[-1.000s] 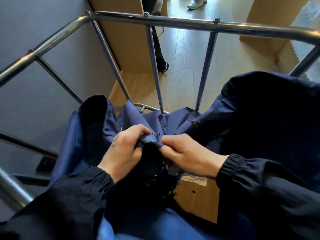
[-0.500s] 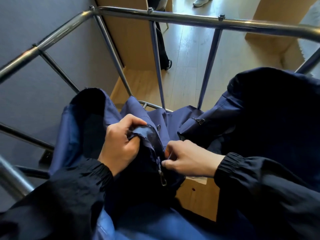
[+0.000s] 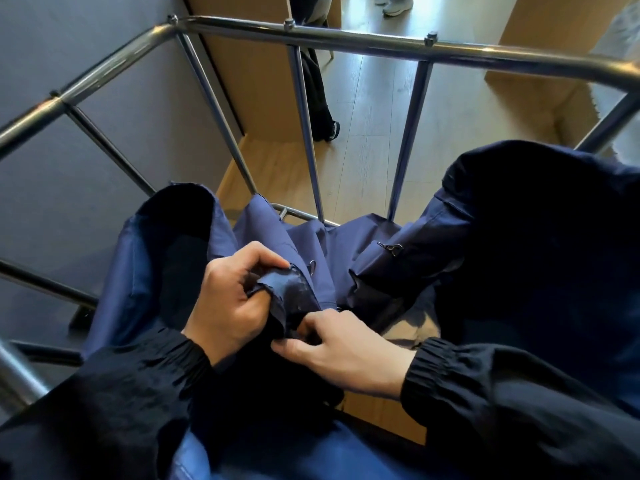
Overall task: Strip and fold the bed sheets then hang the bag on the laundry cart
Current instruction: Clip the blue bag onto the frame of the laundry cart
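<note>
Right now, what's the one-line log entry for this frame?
left hand grips bag hem | right hand pinches same fold | bag inside cart frame | clip not hooked to frame

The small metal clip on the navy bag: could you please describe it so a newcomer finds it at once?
Inside the chrome tube cart frame slumps a navy blue fabric bag. On its folded edge, just beyond the right hand, lies the small metal clip. Unlike the round metal ring near the left hand, it is angular and farther right.
</note>
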`<state>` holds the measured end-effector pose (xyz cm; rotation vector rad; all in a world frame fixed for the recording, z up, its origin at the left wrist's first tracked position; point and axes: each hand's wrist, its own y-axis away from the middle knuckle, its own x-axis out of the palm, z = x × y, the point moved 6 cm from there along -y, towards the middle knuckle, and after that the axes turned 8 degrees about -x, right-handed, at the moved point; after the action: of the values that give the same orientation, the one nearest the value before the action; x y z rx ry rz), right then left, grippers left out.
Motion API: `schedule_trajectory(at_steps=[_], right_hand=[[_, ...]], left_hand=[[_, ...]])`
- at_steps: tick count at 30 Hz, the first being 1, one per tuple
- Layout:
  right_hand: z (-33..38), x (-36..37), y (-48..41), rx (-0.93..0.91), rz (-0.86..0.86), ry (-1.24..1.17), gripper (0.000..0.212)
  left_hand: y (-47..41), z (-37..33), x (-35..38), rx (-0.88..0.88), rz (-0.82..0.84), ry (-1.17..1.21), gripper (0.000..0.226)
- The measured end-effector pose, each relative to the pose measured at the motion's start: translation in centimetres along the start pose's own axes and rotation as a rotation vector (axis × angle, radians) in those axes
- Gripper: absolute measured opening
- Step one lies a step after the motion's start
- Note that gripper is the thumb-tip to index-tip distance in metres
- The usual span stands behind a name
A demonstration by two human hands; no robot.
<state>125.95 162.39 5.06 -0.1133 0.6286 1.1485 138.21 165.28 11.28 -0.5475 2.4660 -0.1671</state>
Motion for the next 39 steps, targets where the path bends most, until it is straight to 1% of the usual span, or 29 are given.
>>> schedule_trajectory(at_steps=[3,5,8,12,13,16,19,21,23,27,29,32,35,39], right_hand=[[0.6,0.0,-0.1,-0.043,-0.01,-0.015,0.032],[0.7,-0.3,-0.2,-0.045,-0.027,-0.031,0.03],[0.4,-0.8,-0.1,-0.008,-0.056,-0.021,0.032],[-0.1,-2.3,-0.2,0.06,-0.136,0.002,0.036],[-0.3,-3.0,-0.3,0.071,-0.151,-0.001,0.033],[-1.0,-4.7,-0.6,0.122,-0.158,-0.047,0.016],[-1.6,-5.5,-0.9,0.138,-0.167,-0.063,0.003],[-1.7,-5.4,-1.0,0.135,-0.154,-0.062,0.01],[-1.7,-5.4,-1.2,0.104,-0.144,-0.015,0.011],[-1.2,-6.3,-1.4,0.061,-0.174,0.019,0.005],[-0.8,-6.8,-1.4,0.04,-0.202,0.017,0.006],[-0.5,-6.6,-1.2,0.001,-0.198,0.021,0.005],[-0.5,-6.0,-0.8,-0.041,-0.161,0.101,0.006],[-0.2,-5.7,-0.7,-0.05,-0.109,0.163,0.013]], left_hand=[[-0.1,0.0,-0.1,0.0,-0.011,0.0,0.032],[-0.1,0.1,-0.1,-0.004,-0.024,0.003,0.032],[-0.1,0.4,-0.2,-0.012,-0.036,-0.001,0.032],[-0.1,0.6,-0.3,-0.028,-0.045,-0.023,0.031],[-0.1,0.7,-0.3,-0.033,-0.051,-0.032,0.031],[-0.2,0.8,-0.2,-0.046,-0.051,-0.058,0.029],[-0.3,1.1,0.4,-0.062,0.008,-0.116,0.026],[-0.2,1.5,0.7,-0.082,0.063,-0.177,0.025],[-0.1,2.1,1.1,-0.115,0.131,-0.224,0.023],[0.4,3.5,1.9,-0.18,0.288,-0.366,0.026],[0.6,3.8,2.5,-0.197,0.356,-0.433,0.029],[1.0,4.0,2.9,-0.234,0.394,-0.458,0.03],[1.4,3.9,3.2,-0.253,0.44,-0.513,0.028],[1.8,3.2,3.3,-0.279,0.455,-0.632,0.025]])
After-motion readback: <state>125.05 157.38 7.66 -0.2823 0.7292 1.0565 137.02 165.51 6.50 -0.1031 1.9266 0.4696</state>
